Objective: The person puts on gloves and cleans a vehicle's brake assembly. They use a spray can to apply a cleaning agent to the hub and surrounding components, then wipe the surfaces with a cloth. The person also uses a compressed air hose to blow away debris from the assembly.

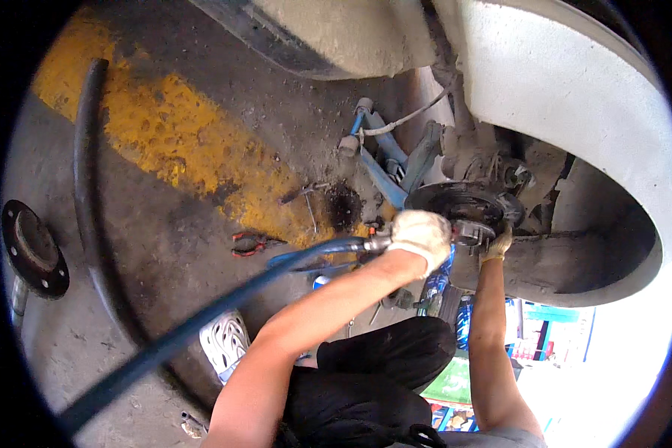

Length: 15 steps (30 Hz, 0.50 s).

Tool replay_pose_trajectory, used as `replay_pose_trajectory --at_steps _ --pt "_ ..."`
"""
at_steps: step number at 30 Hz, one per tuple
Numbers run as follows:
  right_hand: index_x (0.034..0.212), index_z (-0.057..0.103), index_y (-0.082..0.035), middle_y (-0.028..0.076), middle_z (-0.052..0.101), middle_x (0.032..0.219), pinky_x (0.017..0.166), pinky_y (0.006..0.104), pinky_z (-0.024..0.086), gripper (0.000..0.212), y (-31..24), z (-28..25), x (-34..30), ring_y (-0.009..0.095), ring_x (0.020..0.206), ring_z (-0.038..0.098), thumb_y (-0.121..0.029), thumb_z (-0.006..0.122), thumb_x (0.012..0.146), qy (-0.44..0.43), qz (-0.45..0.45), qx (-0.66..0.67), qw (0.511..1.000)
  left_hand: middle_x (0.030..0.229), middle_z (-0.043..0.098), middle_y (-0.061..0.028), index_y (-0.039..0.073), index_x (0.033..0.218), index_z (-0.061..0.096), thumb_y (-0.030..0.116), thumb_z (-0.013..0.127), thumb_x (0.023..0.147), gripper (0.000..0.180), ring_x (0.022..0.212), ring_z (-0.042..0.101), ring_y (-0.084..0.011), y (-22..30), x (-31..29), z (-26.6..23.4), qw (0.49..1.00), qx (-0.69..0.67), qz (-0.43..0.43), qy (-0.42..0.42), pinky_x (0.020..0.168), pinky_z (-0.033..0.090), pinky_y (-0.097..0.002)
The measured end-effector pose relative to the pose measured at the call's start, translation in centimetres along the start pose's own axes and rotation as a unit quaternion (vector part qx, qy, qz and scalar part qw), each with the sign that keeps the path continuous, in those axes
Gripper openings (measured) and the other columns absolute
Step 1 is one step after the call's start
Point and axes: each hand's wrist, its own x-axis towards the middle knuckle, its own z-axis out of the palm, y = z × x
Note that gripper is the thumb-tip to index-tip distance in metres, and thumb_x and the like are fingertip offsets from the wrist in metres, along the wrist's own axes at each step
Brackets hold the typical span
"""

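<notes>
Steadily hold the air tool (pixel 381 243) in line with the metal part (pixel 470 233) just right of the left grip, and avoid letting the nose tilt. Looks firmly closed round the tool body, that grip of the left hand (pixel 420 233), with most of the tool masked by the glove. Cannot tell the finger closure of the right hand (pixel 499 246), placed past the metal part, at the lower right edge of the dark hub assembly (pixel 455 200). Best to brace there with fingertips clear of anything able to spin, to seat the tool fully before short bursts, and to leave slack in the blue hose (pixel 201 325), trailing down and left from the grip.

For textures, note pale, grime-smudged fabric on both gloves, smooth rubbery skin on the hose, and dull ringed metal on the hub assembly, just above and right of the grip. Find angular blue steel on the jack (pixel 384 185), up and left of the grip, and a curved, chalky white on the body panel (pixel 545 75), above right. Farther left, see red-handled pliers (pixel 248 245) on rough, stained concrete under worn yellow paint (pixel 164 134).
</notes>
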Motion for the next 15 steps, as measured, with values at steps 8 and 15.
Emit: replay_pose_trajectory --at_steps 8,15 --pt "0.115 0.061 0.0 0.015 0.061 0.118 0.092 0.0432 0.048 0.038 0.1 -2.0 1.3 0.032 0.107 0.058 -0.026 0.044 0.093 -0.024 0.017 0.023 0.999 0.087 0.071 -0.0133 0.011 0.087 0.074 0.025 0.054 0.079 0.026 0.08 0.069 -0.0298 -3.7 1.6 4.9 0.997 0.058 -0.052 -0.027 0.066 0.053 -0.0439" --pt "0.12 0.059 0.001 0.015 0.063 0.117 0.092 0.0437 0.049 0.04 -0.7 2.5 -2.9 0.032 0.105 0.06 -0.025 0.043 0.094 -0.071 0.017 0.01 0.997 0.087 0.071 -0.0124 0.012 0.087 0.074 0.024 0.052 0.081 0.026 0.08 0.07 -0.0294 -5.6 2.0 5.8 0.995 0.076 -0.062 -0.022 0.066 0.054 -0.0441"
